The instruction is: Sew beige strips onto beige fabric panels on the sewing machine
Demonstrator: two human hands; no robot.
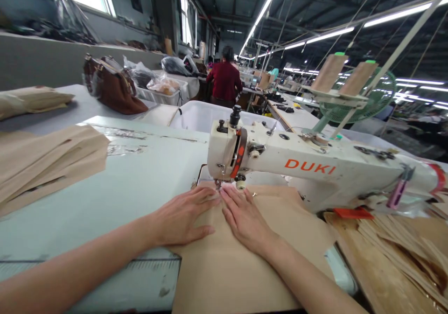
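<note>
A large tan fabric piece (238, 276) lies across the sewing machine bed and hangs toward me. My left hand (187, 213) rests flat on its left part, fingers stretched toward the needle area and thumb spread. Beside it, my right hand (243, 213) lies flat on the same fabric, fingertips just in front of the presser foot (219, 183). Neither hand grips the cloth; both press on it from above. Over the fingers stands the head of a white sewing machine (301, 164) with orange lettering. The needle point is too small to make out.
Tan cut pieces (52, 164) are stacked on the left of the pale table (140, 178). More pieces (402, 248) lie on a wooden board at right. Behind are a brown handbag (108, 83), a white bin (196, 113), thread cones (327, 73) and a person in red (226, 83).
</note>
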